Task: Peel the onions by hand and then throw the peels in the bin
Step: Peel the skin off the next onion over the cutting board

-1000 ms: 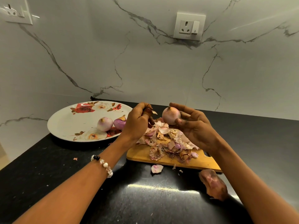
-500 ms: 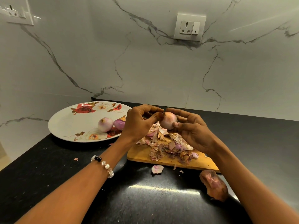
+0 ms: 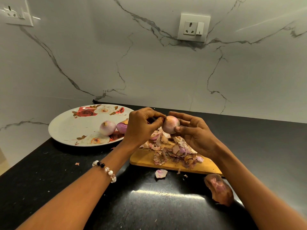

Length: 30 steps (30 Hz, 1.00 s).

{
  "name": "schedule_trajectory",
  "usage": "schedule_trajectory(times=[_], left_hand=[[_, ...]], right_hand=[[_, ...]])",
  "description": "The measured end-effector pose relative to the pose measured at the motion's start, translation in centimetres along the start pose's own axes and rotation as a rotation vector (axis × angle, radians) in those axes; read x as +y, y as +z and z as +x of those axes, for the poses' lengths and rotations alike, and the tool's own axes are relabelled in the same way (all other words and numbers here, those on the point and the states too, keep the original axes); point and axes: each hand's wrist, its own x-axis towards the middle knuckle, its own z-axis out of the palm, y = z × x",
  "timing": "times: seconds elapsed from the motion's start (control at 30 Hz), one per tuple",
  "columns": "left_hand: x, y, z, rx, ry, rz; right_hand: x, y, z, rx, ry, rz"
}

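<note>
Head view looks down on a black desk (image 3: 49,176) that fills most of the shot, with a marble wall (image 3: 149,67) at the far side carrying two sockets, one (image 3: 193,28) above the middle and one (image 3: 15,14) far left. On the far left of the desk sits a big floral plate (image 3: 71,127) with two peeled onions, a pale one (image 3: 107,128) and just to its right a purple one (image 3: 122,127). Right of the plate is a wooden cutting board (image 3: 146,160) buried under a pile of peels (image 3: 172,150). Over that pile, the right hand (image 3: 194,133) has its fingers curled around an onion (image 3: 170,124), and the left hand (image 3: 141,125) is pinching at the onion's top with thumb and fingertips. A beaded bracelet (image 3: 106,170) is on the left wrist. A big loose peel (image 3: 217,188) lies on the near desk just off the board's right corner, and a small pinkish one (image 3: 160,173) just in front of the board.
</note>
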Motion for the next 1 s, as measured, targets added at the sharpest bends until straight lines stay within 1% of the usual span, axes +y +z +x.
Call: schedule_trajectory(times=[0.23, 0.47, 0.67, 0.9, 1.0], left_hand=[[-0.09, 0.32, -0.16, 0.008, -0.041, 0.004], [0.29, 0.37, -0.44, 0.029, -0.012, 0.1], [0.37, 0.49, -0.36, 0.02, -0.019, 0.113], [0.08, 0.38, -0.12, 0.085, -0.146, 0.059], [0.1, 0.29, -0.17, 0.079, -0.158, 0.026]], right_hand=[[-0.01, 0.21, -0.05, 0.01, 0.006, -0.017], [0.12, 0.69, 0.02, 0.008, -0.001, -0.006], [0.0, 0.47, 0.1, 0.012, -0.011, 0.04], [-0.39, 0.06, 0.2, 0.004, -0.035, 0.182], [-0.36, -0.02, 0.19, 0.005, -0.04, 0.215]])
